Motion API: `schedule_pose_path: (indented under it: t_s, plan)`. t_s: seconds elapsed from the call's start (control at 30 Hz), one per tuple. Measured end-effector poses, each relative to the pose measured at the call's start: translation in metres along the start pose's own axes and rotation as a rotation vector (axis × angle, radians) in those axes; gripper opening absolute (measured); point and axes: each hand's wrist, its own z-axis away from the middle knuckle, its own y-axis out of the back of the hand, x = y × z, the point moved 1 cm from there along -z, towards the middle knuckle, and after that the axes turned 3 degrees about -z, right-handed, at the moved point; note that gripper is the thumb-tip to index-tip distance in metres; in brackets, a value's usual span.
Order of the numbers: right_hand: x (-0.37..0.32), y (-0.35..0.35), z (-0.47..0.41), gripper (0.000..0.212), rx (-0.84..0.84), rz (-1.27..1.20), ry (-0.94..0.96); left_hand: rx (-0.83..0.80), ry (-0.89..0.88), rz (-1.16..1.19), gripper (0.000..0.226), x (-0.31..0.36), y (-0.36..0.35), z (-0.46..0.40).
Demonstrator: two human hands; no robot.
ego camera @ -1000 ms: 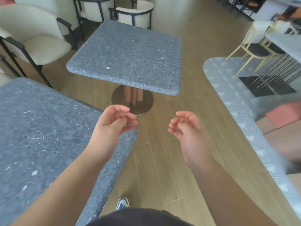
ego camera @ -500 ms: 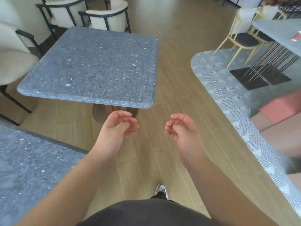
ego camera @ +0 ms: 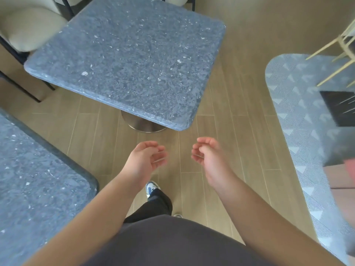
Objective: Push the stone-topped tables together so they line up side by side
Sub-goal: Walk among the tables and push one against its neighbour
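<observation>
Stone table hides most of its base.

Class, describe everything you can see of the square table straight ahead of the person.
The square table has a thick grey-blue stone-look top flecked with white, with rounded corners, on a round metal base. It stands level on the wood floor, apart from the nearer table. Neither hand touches it; a cream chair sits at its far left.

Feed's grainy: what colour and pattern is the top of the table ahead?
Blue-grey stone with white flecks, clearest in the head view.
</observation>
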Motion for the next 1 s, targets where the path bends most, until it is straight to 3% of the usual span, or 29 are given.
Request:
schedule_pose_path:
  t_s: [0.33, 0.5, 0.6, 0.7, 0.8, 1.0]
  plan:
    - [0.012, -0.023, -0.133, 0.022, 0.131, 0.041, -0.372, 0.097, 0.398, 0.226, 0.015, -0.008, -0.005, -0.125]
    - [0.013, -0.027, -0.185, 0.026, 0.16, 0.021, -0.508, 0.181, 0.47, 0.23, 0.033, -0.006, -0.028, -0.172]
    - [0.015, -0.027, -0.212, 0.04, 0.148, -0.006, -0.553, 0.194, 0.49, 0.242, 0.044, -0.009, -0.043, -0.185]
    - [0.018, -0.03, -0.24, 0.048, 0.096, -0.004, -0.602, 0.219, 0.504, 0.267, 0.051, -0.017, -0.056, -0.198]
    - [0.026, -0.03, -0.269, 0.04, -0.003, -0.018, -0.641, 0.256, 0.502, 0.296, 0.056, -0.025, -0.071, -0.213]
    - [0.029, -0.029, -0.321, 0.051, -0.19, -0.052, -0.762, 0.313, 0.498, 0.461, 0.038, -0.042, -0.104, -0.236]
